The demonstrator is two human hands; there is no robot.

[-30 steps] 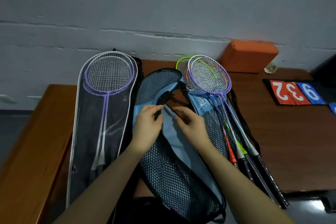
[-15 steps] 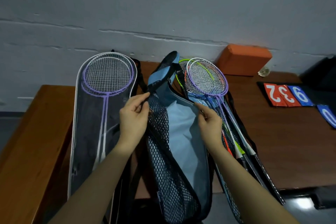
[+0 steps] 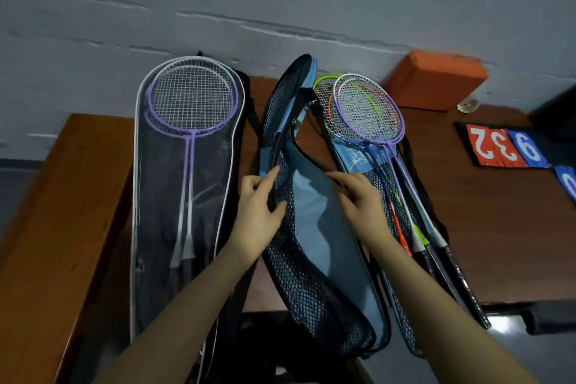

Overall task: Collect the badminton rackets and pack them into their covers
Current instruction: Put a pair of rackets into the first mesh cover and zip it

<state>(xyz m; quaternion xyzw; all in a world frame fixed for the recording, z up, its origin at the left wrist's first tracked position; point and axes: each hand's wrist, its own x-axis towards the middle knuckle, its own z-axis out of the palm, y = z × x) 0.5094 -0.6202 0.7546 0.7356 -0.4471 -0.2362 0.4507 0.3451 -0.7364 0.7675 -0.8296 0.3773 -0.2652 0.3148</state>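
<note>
On the wooden table [image 3: 486, 243], both hands hold open a blue mesh racket cover [image 3: 314, 246], left hand [image 3: 257, 215] pinching its black mesh edge, right hand [image 3: 363, 203] gripping the blue edge, between two purple rackets in a clear cover [image 3: 187, 196] and loose rackets [image 3: 367, 112] right.
</note>
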